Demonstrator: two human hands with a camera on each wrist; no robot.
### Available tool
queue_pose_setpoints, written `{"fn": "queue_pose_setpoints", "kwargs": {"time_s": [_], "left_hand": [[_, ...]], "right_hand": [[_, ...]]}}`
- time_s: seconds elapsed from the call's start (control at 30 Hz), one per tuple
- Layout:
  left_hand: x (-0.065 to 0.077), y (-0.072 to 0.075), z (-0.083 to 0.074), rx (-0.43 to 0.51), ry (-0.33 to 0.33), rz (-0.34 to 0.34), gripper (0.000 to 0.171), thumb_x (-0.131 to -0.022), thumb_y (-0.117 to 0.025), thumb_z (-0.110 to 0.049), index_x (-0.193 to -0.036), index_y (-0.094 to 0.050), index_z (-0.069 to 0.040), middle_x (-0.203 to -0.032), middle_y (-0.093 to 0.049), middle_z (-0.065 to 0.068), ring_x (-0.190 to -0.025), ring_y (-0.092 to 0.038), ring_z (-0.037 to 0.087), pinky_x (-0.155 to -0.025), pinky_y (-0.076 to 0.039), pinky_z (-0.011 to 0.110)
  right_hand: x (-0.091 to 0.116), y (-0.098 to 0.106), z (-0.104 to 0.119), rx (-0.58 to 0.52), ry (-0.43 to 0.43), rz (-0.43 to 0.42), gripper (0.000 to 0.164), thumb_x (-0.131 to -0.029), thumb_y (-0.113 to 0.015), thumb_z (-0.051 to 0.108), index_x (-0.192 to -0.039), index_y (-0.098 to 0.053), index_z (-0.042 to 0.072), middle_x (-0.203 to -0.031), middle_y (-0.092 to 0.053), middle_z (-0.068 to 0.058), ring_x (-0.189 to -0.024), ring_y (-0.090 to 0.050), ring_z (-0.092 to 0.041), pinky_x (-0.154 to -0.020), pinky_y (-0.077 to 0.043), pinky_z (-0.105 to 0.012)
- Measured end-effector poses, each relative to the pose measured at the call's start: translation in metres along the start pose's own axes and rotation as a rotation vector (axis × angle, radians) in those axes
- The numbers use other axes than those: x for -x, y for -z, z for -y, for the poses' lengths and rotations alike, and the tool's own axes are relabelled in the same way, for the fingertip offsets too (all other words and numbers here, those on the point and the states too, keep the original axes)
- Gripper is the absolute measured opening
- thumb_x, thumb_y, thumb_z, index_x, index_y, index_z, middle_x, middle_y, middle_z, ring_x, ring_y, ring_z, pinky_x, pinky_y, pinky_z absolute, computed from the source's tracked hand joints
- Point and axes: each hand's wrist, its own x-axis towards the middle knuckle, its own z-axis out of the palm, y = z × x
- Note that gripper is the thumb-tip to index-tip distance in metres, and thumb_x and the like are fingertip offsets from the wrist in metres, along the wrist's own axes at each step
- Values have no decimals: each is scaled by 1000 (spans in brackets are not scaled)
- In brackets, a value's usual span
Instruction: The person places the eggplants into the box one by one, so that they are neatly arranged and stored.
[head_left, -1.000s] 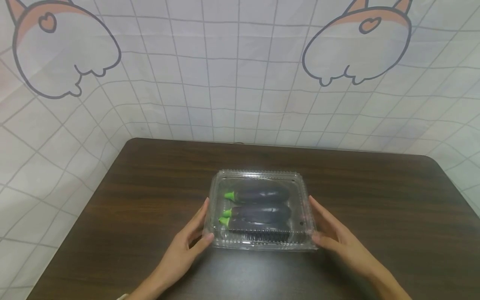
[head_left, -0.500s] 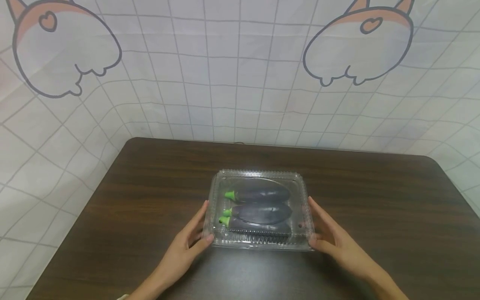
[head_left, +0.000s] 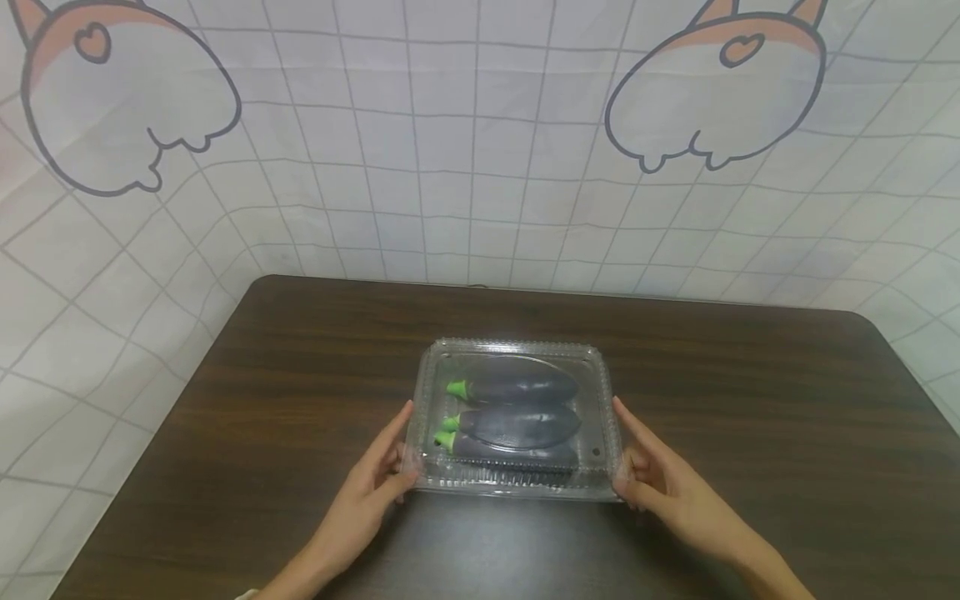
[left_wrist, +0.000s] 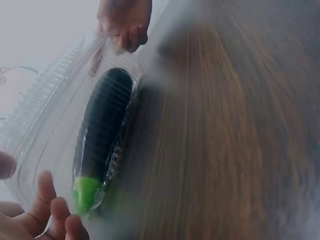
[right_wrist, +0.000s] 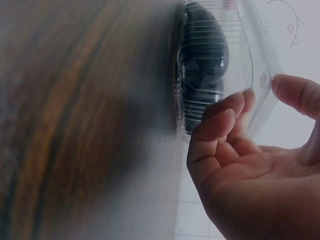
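Note:
A clear plastic clamshell container (head_left: 517, 490) with its lid down sits in front of me in the head view. Three dark purple eggplants (head_left: 525, 385) lie side by side inside, green stems to the left. My left hand (head_left: 363, 487) grips the left side, thumb at the near corner. On the opposite side my right hand (head_left: 678, 492) holds the rim between thumb and curled fingers. The left wrist view shows one eggplant (left_wrist: 105, 120) through the ribbed wall, close to the tabletop. Rounded eggplant ends (right_wrist: 202, 45) show beside the right fingers in the right wrist view.
The dark wood-grain table (head_left: 300, 350) has rounded far corners and extends around the container. Behind it hangs a white grid-patterned cloth (head_left: 450, 150) with cartoon animal prints.
The container has shifted slightly left, with both hands moving along with it. The right hand's lower fingers now show curled beneath the rim. The eggplants keep their order.

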Motion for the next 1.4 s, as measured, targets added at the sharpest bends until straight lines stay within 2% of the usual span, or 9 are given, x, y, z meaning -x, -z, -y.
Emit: {"fn": "queue_pose_setpoints", "kwargs": {"time_s": [0.2,0.43,0.7,0.83,0.97,1.17,1.4], "left_hand": [[1,-4,-2,116,82,-12,67,-94,-48,2,-153,-21,-15,-72,-53,7,-60,-49,15,-55,-43,25],[0,-5,-2,267,84,-3,70,-91,-44,7,-153,-18,-12,-69,-51,5,-53,-44,7,-48,-41,21],[0,-7,0,354,123,-38,70,-90,-45,5,-152,-22,-17,-55,-41,-1,-43,-33,7,-36,-23,26],[0,-8,2,379,141,-51,69,-90,-45,4,-151,-25,-20,-52,-35,-1,-42,-30,8,-34,-17,29],[-1,-9,2,393,128,-59,69,-90,-44,6,-151,-25,-20,-51,-32,0,-43,-27,9,-36,-15,29],[-1,-12,2,439,112,-73,71,-87,-42,9,-151,-24,-17,-50,-29,-1,-43,-26,11,-39,-16,30],[-2,-14,1,446,136,-88,73,-86,-40,11,-151,-25,-20,-51,-30,-3,-44,-28,9,-42,-16,33]], "right_hand": [[0,-2,2,-79,-80,17,82,-94,-49,-10,-155,0,14,-68,-48,-14,-58,-50,-22,-51,-46,-36],[1,-4,5,-101,-138,-9,82,-94,-50,-7,-155,-1,20,-67,-50,-14,-53,-47,-18,-43,-41,-36],[-1,-9,7,-104,-153,-58,82,-93,-50,-8,-155,-3,18,-64,-49,-14,-50,-45,-18,-41,-37,-38],[-1,-10,6,-107,-168,-75,82,-93,-50,-7,-155,-5,21,-64,-50,-11,-51,-46,-14,-40,-35,-38],[-1,-11,6,-117,-173,-79,82,-93,-50,-7,-155,-7,22,-64,-49,-11,-50,-45,-14,-39,-34,-39],[-2,-12,6,-139,-163,-90,82,-92,-49,-10,-155,-7,20,-63,-47,-12,-49,-43,-16,-38,-31,-39],[-1,-14,6,-165,-158,-108,83,-90,-48,-12,-155,-6,18,-62,-44,-12,-48,-40,-18,-37,-31,-36]]}}
